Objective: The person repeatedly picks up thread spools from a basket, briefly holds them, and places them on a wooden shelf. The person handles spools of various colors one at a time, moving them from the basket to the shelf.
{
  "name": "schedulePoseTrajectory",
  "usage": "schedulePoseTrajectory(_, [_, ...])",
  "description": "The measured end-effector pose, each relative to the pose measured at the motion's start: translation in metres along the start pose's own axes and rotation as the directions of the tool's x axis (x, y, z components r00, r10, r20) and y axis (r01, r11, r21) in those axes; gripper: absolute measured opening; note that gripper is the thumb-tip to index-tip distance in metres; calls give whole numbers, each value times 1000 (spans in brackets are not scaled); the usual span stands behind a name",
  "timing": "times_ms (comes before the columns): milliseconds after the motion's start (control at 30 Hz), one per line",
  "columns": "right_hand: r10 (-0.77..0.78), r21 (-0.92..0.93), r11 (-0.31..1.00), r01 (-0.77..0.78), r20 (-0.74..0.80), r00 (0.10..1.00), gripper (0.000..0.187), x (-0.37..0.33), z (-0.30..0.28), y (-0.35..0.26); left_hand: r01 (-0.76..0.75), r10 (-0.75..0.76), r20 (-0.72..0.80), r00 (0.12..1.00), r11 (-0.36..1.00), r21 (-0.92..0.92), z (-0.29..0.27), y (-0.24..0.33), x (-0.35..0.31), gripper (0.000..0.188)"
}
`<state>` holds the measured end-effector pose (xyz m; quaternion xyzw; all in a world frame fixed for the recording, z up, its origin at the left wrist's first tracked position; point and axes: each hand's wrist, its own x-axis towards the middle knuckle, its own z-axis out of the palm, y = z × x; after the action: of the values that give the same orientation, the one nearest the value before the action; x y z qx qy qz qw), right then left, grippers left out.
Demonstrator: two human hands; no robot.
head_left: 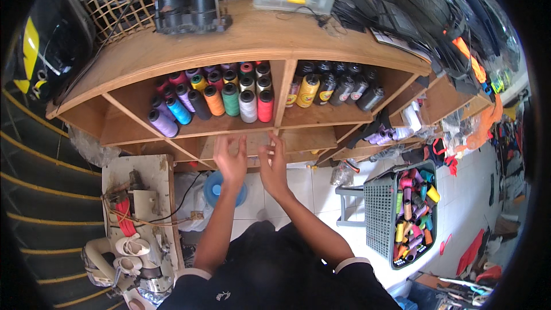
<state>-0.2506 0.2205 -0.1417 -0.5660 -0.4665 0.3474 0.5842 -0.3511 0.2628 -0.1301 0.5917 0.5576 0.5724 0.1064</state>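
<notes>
Both my hands reach out in front of the wooden shelf unit (247, 37), side by side with a gap between them. My left hand (231, 159) is open, its fingers apart and slightly bent, with nothing in it. Just to its right, my right hand (274, 162) is open too, fingers curved and apart, and holds nothing. Beyond them, cones of thread stand packed in rows in a compartment, among them a white cone (248, 107), a red cone (265, 106) and a green cone (231, 100). Neither hand touches them.
The right compartment holds yellow and dark cones (308, 90). A grey basket (380, 218) full of colourful spools stands at right. At left is a sewing machine (140, 212) on its table. A blue round container (213, 188) sits on the floor below my left arm.
</notes>
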Motion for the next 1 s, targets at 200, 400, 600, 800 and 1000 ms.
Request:
schedulePoseTrajectory(200, [273, -479, 878, -22, 462, 844, 34, -71, -100, 112, 114, -139, 581, 802, 990, 79, -25, -90, -144, 22])
schedulePoseTrajectory(400, [665, -803, 500, -324, 116, 738, 29, -230, -221, 255, 66, -489, 825, 282, 868, 492, -119, -255, -310, 27])
schedulePoseTrajectory(600, [887, -451, 152, -880, -330, 323, 45, -366, -318, 283, 30, -731, 672, -114, 674, 738, -129, -270, -322, 23])
schedulePoseTrajectory(800, [356, -240, 433, -869, -840, 410, 18, -423, -349, 268, 389, -839, 500, -216, 396, 832, -27, -220, -291, 22])
schedulePoseTrajectory(1000, [-64, -258, 753, -606, -944, 322, 6, -327, -422, 188, 352, -669, 738, -87, 673, 651, 90, -103, -287, 40])
